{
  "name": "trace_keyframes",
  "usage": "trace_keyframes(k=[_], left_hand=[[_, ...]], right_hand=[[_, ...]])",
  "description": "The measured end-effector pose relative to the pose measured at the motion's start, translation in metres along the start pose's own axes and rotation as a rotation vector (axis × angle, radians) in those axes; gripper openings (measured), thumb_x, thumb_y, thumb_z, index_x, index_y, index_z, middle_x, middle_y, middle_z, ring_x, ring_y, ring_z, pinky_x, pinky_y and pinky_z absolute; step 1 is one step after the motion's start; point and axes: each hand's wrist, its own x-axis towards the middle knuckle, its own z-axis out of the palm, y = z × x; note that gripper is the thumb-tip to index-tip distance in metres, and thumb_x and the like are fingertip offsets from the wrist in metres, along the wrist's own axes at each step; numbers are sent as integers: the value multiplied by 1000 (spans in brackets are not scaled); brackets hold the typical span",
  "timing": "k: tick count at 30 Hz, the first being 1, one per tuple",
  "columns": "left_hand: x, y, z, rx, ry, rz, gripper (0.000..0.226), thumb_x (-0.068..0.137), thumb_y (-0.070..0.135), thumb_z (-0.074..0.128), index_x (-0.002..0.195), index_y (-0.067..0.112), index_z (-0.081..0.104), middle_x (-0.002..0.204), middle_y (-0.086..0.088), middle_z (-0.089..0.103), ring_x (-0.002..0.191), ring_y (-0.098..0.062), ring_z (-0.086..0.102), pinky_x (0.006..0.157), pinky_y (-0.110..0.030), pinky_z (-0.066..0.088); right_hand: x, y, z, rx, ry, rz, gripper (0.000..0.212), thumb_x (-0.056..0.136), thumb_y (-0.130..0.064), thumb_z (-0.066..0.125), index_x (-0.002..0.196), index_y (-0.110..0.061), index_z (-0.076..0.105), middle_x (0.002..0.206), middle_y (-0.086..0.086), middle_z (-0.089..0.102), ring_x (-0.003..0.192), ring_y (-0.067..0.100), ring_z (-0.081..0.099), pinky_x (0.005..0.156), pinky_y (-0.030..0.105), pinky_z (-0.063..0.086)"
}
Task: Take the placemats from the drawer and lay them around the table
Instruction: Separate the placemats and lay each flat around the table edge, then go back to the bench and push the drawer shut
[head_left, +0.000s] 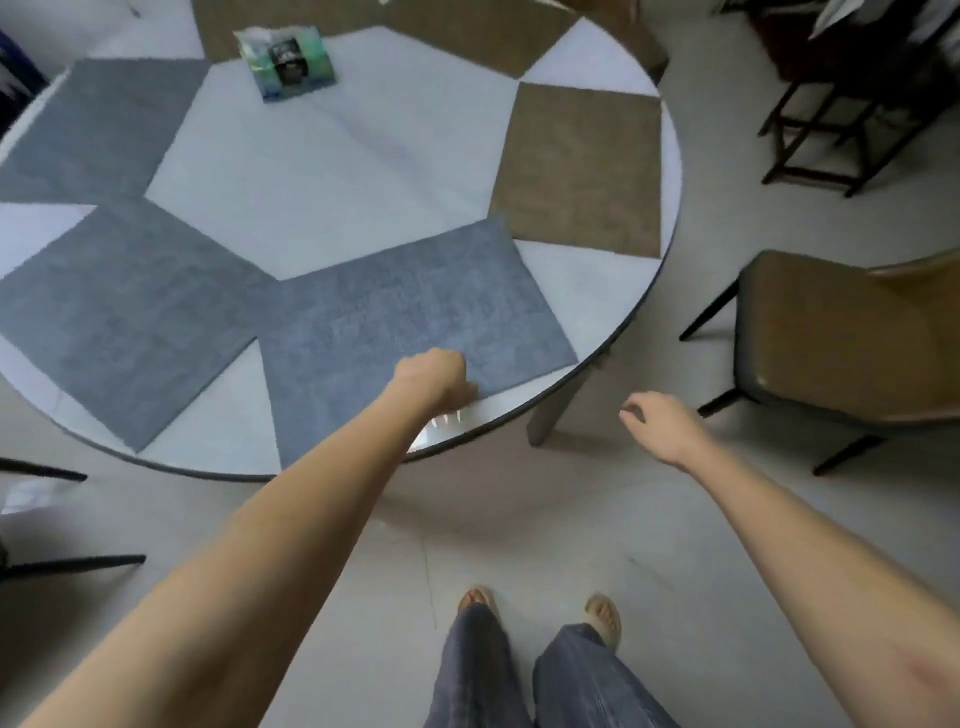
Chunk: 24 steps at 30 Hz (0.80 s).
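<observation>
Left hand (434, 379) curls its fingers on the near edge of the blue mat (410, 332); right hand (660, 421) hangs off the table (322, 171), fingers loosely curled, holding nothing.

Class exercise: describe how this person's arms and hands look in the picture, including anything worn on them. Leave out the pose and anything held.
Both arms are bare from hand to frame edge, with no sleeve showing. The left hand and right hand carry no glove, and no ring, watch or bracelet is visible. The right forearm shows a faint reddish mark near the bottom right corner of the frame.
</observation>
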Motion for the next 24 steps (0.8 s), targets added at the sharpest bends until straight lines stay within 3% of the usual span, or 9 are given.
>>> trace_keyframes(k=[4,8,12,19,22,24], left_hand=[[5,119,-27,208,27,323,42,97,40,43,127,14,54,128,-8,58,115,-30,57,87,-36,44],[-9,282,-36,420,-2,656,45,97,41,46,133,16,51,129,-6,57,117,-30,56,96,-39,47],[-35,444,-14,570,-28,923,43,95,40,48,123,10,60,120,-8,62,112,-30,60,92,-36,50],[-103,679,57,674,-126,1211,51,98,43,45,143,19,43,144,-3,48,131,-25,48,108,-39,40],[-127,765,85,663,-166,1280,48,97,44,45,140,23,46,140,1,53,125,-23,52,99,-36,44],[-143,817,101,633,-220,1327,46,97,44,45,137,24,49,137,2,55,124,-22,52,99,-35,44]], right_hand=[[-44,66,-37,69,53,190,23,96,-32,44,91,-16,60,102,12,67,97,32,61,78,39,51],[-124,180,-69,191,214,462,26,95,-29,46,97,-11,65,104,14,68,95,33,61,77,39,50],[-217,298,-74,350,348,716,24,92,-22,48,97,-8,68,102,17,69,92,33,64,77,38,51],[-364,470,-64,663,533,1109,21,91,-17,50,85,-5,67,93,12,67,90,29,63,80,36,51],[-413,519,-58,796,631,1279,24,92,-13,48,74,-6,62,81,11,59,83,26,59,72,31,44],[-434,548,-50,966,766,1391,24,92,-11,48,83,5,64,87,18,64,88,31,63,79,35,50]])
